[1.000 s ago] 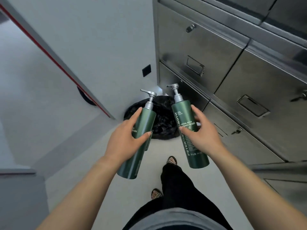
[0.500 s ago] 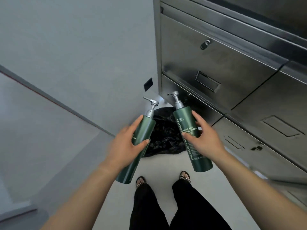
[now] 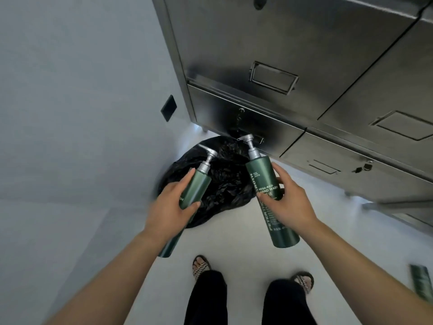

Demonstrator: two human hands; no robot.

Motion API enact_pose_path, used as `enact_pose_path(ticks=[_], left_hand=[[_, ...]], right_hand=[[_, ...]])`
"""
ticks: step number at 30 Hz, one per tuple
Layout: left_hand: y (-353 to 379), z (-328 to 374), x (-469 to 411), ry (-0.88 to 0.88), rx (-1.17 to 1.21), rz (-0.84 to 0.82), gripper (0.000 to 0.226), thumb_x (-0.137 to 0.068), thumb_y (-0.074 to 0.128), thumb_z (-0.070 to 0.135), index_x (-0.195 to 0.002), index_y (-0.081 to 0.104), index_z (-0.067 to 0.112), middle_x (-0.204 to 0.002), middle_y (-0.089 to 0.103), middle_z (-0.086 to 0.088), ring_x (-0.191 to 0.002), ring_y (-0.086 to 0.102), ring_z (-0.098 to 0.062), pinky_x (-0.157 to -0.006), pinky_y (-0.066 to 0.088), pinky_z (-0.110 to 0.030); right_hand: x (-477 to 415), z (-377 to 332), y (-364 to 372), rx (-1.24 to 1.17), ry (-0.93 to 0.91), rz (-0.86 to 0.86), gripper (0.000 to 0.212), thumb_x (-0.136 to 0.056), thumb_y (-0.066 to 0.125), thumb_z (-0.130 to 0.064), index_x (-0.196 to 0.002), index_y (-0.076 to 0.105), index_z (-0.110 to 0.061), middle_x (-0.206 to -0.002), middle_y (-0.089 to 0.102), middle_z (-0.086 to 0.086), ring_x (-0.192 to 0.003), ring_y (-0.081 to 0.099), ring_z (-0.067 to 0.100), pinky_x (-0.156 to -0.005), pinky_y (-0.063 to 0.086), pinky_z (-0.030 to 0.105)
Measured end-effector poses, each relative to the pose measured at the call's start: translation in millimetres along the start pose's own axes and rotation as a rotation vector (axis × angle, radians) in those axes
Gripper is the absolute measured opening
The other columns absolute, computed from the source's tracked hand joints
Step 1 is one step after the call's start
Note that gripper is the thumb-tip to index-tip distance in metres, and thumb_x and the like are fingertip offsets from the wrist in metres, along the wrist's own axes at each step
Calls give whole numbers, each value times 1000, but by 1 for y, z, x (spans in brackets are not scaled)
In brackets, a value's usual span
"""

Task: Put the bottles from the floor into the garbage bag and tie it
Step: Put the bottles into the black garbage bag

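A green pump bottle (image 3: 191,195) is wrapped by the left hand (image 3: 169,211), another (image 3: 269,191) by the right hand (image 3: 289,205). Beyond the curled fingertips, both pumps are pointed at the black garbage bag (image 3: 225,181), long axes tilted.

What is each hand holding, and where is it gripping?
Each grips a green pump bottle around its body: left hand on one, right hand on the other.

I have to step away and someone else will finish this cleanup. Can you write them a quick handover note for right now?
Left hand: gripping one green pump bottle.
Right hand: gripping a second green pump bottle.
Both are held above the open black garbage bag on the floor beside the metal cabinet.
Done: two bottles picked up.
Left: drop both in, fetch the green item at the right edge, apparently another bottle, then tie the bag.
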State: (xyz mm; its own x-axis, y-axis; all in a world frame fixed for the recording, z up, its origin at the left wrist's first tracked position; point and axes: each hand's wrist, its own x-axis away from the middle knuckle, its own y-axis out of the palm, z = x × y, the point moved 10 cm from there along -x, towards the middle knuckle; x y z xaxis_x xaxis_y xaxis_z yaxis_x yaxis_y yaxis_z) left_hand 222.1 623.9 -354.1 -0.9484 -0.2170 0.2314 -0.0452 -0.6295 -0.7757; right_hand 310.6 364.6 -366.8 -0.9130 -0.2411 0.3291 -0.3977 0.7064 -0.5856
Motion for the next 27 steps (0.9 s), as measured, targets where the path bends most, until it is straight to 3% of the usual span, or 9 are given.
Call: enact_pose_path(ticks=[4,7,10,15,23,27], left_hand=[[72,-38,-35,-8,-9,-9,81,-82,64,40,-141,10,54,-120,52,2,-97,50,-9,-78,46,-28],[143,-87,-63,-42,-8,-25,82,-83,65,38,-142,11,51,-118,53,-1,-98,54,-15,-83,50,-36],[214,-134,-85,-51,-16,-20,81,-82,65,40,-141,12,54,-115,53,1,-94,54,-13,-78,48,-29],[307,-209,-134,-44,-14,9,81,-82,64,43,-141,9,53,-112,54,-1,-93,54,-15,-78,46,-28],[399,-276,-224,171,-232,-6,83,-83,63,43,-137,3,59,-127,50,0,-109,51,-18,-88,46,-29],[407,-292,-237,179,-292,47,82,-83,66,36,-145,14,44,-137,45,-4,-119,47,-22,-94,43,-30]], right_hand=[[-30,68,34,-79,14,-7,79,-75,73,-33,-134,25,-56,-100,46,-38,-88,51,-22,-64,37,7],[-58,137,72,-134,56,8,79,-75,74,-31,-131,26,-60,-100,48,-37,-87,50,-25,-58,40,3],[-81,208,120,-200,78,28,77,-74,75,-34,-127,27,-64,-102,50,-33,-85,51,-25,-59,40,6],[-133,299,205,-255,36,25,76,-75,74,-34,-133,30,-54,-99,49,-34,-81,54,-21,-61,39,6],[-209,380,265,-376,-149,195,73,-69,74,-45,-126,32,-62,-103,53,-31,-84,55,-20,-61,43,10],[-205,402,274,-362,-132,201,73,-72,74,-42,-129,32,-58,-101,52,-31,-81,53,-24,-57,41,6]])
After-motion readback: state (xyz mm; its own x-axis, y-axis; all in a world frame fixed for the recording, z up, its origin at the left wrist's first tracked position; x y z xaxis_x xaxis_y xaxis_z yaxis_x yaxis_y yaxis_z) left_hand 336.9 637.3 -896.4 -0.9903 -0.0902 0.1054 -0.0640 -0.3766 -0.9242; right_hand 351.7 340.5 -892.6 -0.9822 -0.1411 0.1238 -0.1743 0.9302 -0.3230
